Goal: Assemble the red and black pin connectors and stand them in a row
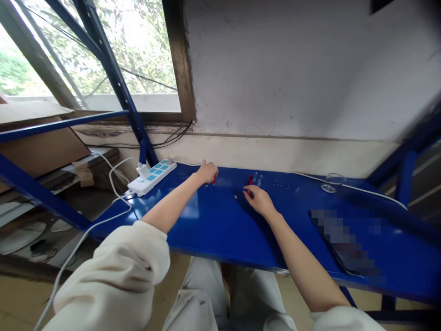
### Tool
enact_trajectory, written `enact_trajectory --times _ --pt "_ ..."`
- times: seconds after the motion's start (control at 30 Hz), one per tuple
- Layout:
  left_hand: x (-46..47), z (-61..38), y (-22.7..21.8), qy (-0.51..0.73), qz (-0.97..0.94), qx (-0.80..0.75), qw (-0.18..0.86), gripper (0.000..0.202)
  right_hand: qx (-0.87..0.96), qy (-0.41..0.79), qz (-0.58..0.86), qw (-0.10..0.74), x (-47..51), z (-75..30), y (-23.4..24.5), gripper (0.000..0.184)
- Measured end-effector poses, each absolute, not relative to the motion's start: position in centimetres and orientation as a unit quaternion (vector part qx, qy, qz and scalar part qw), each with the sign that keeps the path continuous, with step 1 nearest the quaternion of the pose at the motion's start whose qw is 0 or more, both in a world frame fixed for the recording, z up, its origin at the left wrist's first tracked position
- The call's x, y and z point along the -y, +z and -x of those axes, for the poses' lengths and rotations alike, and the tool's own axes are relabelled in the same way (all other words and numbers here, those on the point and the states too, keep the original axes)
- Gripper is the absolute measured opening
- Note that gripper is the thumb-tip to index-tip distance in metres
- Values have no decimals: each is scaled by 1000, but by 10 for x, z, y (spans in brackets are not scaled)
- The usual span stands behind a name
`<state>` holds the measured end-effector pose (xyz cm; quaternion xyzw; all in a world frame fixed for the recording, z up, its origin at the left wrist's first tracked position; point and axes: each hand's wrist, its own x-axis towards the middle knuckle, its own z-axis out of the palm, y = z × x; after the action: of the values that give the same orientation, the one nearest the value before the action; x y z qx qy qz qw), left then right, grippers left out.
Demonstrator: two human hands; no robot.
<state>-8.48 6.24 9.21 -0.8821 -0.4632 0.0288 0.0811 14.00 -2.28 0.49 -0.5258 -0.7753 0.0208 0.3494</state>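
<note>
My left hand (207, 172) is at the far edge of the blue table, its fingers curled down on a small red piece (214, 181). Part of that piece is hidden by the fingers. My right hand (259, 198) hovers over the table's middle with thumb and fingers drawn together; whatever may be between them is too small to tell. Just beyond it lie a red and black piece (251, 179) and small clear plastic tubes (259, 179). A tiny pale pointed piece (235, 196) lies to the left of my right hand.
On the left, a white power strip (153, 177) with a plug and cables sits on the blue table (213, 220). Several tiny clear parts (276, 183) lie right of the tubes. A clear round container (328, 187) and a dark flat item (339, 248) are farther right. Blue posts frame both ends.
</note>
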Motion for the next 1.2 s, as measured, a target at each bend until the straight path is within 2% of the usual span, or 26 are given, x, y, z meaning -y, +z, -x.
enact_trajectory --times 0.47,0.87,1.2 --pt "-68 91 89 4 878 475 57 12 774 35 532 342 24 -139 9 28" --pt "-63 90 93 51 874 476 80 25 772 38 531 346 23 -140 8 27" --pt "-63 93 91 18 876 480 43 16 770 32 532 349 23 -142 7 27"
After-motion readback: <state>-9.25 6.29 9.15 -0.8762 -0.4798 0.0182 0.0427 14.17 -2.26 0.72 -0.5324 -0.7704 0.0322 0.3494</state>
